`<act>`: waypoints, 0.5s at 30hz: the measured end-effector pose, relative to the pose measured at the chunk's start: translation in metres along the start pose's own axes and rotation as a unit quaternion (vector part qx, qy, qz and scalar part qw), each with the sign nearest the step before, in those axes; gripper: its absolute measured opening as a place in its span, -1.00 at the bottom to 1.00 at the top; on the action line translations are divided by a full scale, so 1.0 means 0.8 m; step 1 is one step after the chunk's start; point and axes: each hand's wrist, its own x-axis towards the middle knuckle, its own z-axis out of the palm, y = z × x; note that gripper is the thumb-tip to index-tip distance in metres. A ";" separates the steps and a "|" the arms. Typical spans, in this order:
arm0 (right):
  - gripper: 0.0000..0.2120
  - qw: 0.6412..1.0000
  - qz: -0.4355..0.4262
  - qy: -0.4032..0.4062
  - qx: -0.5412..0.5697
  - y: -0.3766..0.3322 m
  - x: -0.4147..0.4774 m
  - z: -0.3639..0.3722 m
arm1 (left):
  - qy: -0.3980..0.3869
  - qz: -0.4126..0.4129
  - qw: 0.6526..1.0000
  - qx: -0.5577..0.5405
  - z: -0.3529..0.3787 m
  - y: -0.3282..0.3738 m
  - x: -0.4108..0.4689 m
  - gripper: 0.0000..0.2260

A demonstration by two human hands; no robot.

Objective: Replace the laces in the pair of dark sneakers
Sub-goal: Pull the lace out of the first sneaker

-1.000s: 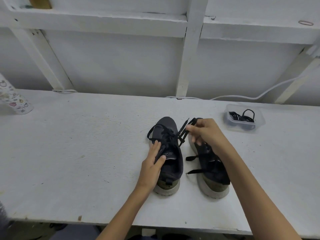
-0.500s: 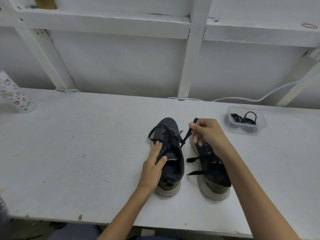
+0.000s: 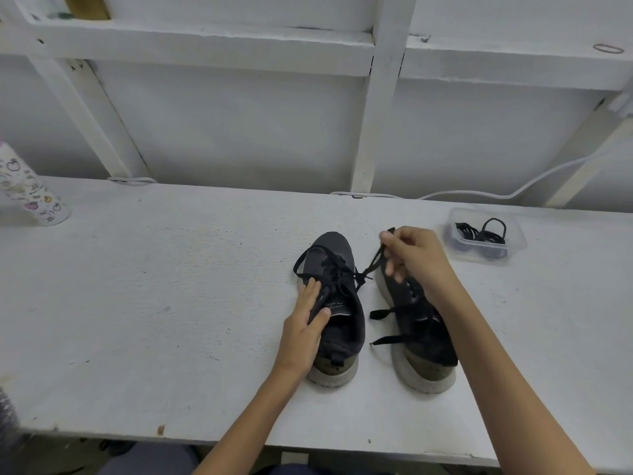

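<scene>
1. Nearest, at lower centre, the left hand (image 3: 305,323) lies flat on the centre shoe (image 3: 339,303). Its fingers run straight along the shoe's left side and its thumb is by the tongue. It presses the shoe onto the counter (image 3: 154,303), grips nothing, and has not shifted over the last second.
2. Just right of that shoe stands the second shoe (image 3: 421,337), toe pointing away and partly hidden under the right forearm. Two loose lace ends stick out of its left side, so it looks untied already.
3. Behind it, the right hand (image 3: 414,258) hovers over the second shoe's toe. It pinches the end of the centre shoe's lace (image 3: 373,262) between thumb and forefinger, with the other fingers loosely curled. A second ago two strands rose to the fingers. Now the hand has drawn a little farther up and right, and a single taut strand runs from the knot to the pinch.
4. That suggests the bow is coming undone. The old lace is still threaded through its eyelets, so the job seems to be at an early stage.
5. Farther right, a clear tub (image 3: 513,245) holds coiled black laces (image 3: 479,233), probably the replacements. No lid is visible on it.
6. Farthest back, a patterned bottle (image 3: 27,190) stands at the left edge and a white cable (image 3: 479,192) runs along the wall.
</scene>
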 end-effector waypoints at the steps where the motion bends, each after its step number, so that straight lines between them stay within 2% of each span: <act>1: -0.71 0.999 0.021 -0.044 -0.023 0.002 -0.003 0.003 | 0.001 0.001 1.000 0.001 0.000 0.000 0.000 -0.53; 4: -0.68 0.971 0.086 -0.199 -0.097 0.010 -0.015 0.013 | 0.004 0.002 1.000 0.006 0.001 -0.001 0.001 -0.53; 6: -0.73 0.964 0.083 -0.228 -0.105 0.014 -0.019 0.018 | 0.004 0.004 1.000 0.010 0.001 -0.001 0.001 -0.53; 8: -0.76 0.974 0.055 -0.190 -0.107 0.008 -0.018 0.018 | 0.001 0.004 1.000 0.008 0.000 0.000 0.001 -0.53; 12: -0.75 1.000 -0.008 -0.001 -0.028 -0.003 0.001 -0.001 | -0.007 0.003 1.000 0.004 -0.001 0.000 0.000 -0.53; 13: -0.74 1.000 -0.015 0.020 -0.016 -0.003 0.004 -0.004 | -0.006 0.002 1.000 0.005 -0.001 0.000 0.000 -0.53; 15: -0.72 0.999 0.000 -0.023 -0.029 -0.002 0.002 -0.003 | -0.002 0.000 1.000 0.003 0.000 -0.001 0.000 -0.53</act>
